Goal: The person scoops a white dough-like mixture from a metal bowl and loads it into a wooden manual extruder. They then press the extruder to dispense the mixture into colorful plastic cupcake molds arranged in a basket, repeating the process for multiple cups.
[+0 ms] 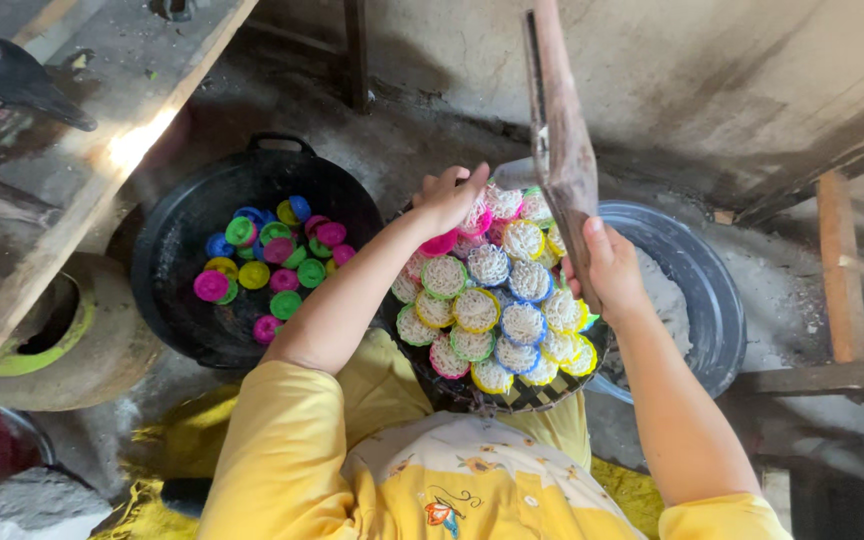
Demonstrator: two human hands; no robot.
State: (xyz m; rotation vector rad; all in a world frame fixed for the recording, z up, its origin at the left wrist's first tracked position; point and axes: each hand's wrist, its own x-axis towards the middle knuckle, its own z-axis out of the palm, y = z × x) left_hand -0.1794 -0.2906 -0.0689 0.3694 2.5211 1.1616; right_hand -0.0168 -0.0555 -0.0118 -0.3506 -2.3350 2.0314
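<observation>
A round woven tray (542,398) rests on my lap, filled with several small coloured rings that each hold a nest of white noodle strands (476,310). My left hand (449,200) reaches over the tray's far side and grips a pink ring (440,243) with strands in it. My right hand (607,265) grasps the lower end of a long worn wooden lever (560,140) that rises above the tray.
A black basin (177,235) at the left holds several empty rings in pink, green, blue and yellow. A grey basin (712,300) with white powder sits behind the tray at the right. Wooden beams cross at the left and right.
</observation>
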